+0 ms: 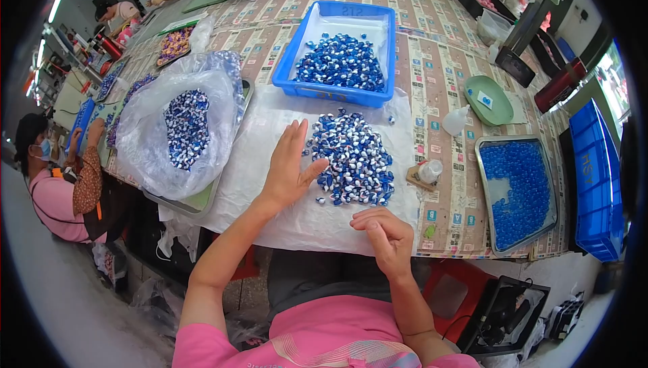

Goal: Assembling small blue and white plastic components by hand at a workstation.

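Note:
A loose heap of small, glossy blue-and-white bead-like pieces [354, 155] lies on a white sheet [256, 213] in front of me. At the heap's left edge my left hand [287, 172] is open, its fingers stretched out and the thumb apart, the thumb tip by the pieces. Just below the heap, at the table's front edge, my right hand [388, 233] has its fingers curled and drawn together near the thumb. Whatever lies inside those fingers, if anything, is hidden. Beyond the heap, a blue tray [289, 74] lined with white holds more such pieces.
An open clear plastic bag [138, 142] of similar pieces stands on the left. To the right are a metal tray [484, 186] of blue beads, a small bottle [430, 170], a white squeeze bottle [455, 122] and a green dish [506, 108]. Another person [64, 196] works at far left.

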The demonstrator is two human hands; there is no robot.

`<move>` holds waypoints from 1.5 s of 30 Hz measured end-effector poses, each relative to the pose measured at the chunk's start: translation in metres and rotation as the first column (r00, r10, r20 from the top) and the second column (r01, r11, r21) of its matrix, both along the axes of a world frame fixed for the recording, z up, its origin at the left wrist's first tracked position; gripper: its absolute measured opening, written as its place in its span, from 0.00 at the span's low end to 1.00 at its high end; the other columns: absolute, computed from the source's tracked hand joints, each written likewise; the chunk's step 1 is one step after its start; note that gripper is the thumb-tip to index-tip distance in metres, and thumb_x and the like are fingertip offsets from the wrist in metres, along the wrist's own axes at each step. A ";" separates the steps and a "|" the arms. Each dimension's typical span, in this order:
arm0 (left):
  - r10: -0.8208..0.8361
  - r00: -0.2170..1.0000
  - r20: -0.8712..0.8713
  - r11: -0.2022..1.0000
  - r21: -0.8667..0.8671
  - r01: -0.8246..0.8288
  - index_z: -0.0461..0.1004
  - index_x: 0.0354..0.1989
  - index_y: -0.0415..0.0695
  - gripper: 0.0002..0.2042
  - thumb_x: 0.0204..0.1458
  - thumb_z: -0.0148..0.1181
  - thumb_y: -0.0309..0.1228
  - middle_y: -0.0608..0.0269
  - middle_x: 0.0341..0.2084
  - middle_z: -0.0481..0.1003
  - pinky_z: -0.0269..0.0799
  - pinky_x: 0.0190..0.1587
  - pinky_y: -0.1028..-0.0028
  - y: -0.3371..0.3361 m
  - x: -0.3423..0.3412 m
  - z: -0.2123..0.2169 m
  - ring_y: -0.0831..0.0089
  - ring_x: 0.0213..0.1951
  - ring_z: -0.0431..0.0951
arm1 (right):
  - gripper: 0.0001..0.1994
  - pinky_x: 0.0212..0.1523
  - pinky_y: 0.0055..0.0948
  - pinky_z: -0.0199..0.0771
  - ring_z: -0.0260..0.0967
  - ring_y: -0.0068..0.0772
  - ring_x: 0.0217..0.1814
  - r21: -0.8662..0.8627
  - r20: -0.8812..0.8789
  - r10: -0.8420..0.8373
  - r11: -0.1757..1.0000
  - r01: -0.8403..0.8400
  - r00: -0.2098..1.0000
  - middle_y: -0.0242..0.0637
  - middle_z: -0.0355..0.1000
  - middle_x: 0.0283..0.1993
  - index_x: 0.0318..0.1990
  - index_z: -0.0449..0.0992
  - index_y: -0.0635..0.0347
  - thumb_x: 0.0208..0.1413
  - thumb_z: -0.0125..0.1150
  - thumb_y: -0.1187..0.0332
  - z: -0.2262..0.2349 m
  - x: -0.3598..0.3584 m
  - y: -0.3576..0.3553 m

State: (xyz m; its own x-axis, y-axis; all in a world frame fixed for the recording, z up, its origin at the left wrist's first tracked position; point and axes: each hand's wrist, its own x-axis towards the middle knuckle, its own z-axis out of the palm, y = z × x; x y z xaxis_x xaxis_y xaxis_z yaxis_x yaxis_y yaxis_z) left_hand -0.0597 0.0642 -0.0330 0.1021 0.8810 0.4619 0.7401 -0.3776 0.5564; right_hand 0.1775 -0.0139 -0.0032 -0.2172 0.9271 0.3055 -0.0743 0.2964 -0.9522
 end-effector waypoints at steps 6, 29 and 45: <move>-0.015 0.997 -0.075 1.000 -0.023 0.013 0.55 0.68 0.36 0.38 0.60 0.48 0.56 0.34 0.63 0.59 0.51 0.66 0.53 0.041 0.042 -0.008 0.42 0.66 0.58 | 0.09 0.48 0.34 0.73 0.76 0.40 0.43 0.005 0.042 -0.046 0.999 0.046 0.998 0.46 0.78 0.36 0.31 0.79 0.70 0.58 0.52 0.78 0.007 0.027 -0.016; -0.323 0.946 -0.032 0.938 0.119 0.324 0.75 0.49 0.38 0.14 0.55 0.53 0.22 0.49 0.51 0.72 0.66 0.57 0.64 0.059 0.204 0.046 0.54 0.54 0.71 | 0.08 0.45 0.33 0.73 0.76 0.39 0.41 0.217 0.166 -0.474 0.873 0.437 0.865 0.41 0.79 0.33 0.30 0.80 0.68 0.56 0.54 0.77 0.037 0.235 -0.028; -0.446 0.879 -0.169 0.894 -0.114 0.432 0.78 0.32 0.37 0.05 0.50 0.55 0.18 0.54 0.32 0.75 0.72 0.42 0.66 0.084 0.262 0.048 0.55 0.37 0.77 | 0.18 0.61 0.44 0.64 0.64 0.54 0.60 0.600 0.751 -0.619 0.493 0.629 -0.231 0.51 0.67 0.60 0.55 0.74 0.60 0.55 0.53 0.77 0.039 0.414 -0.051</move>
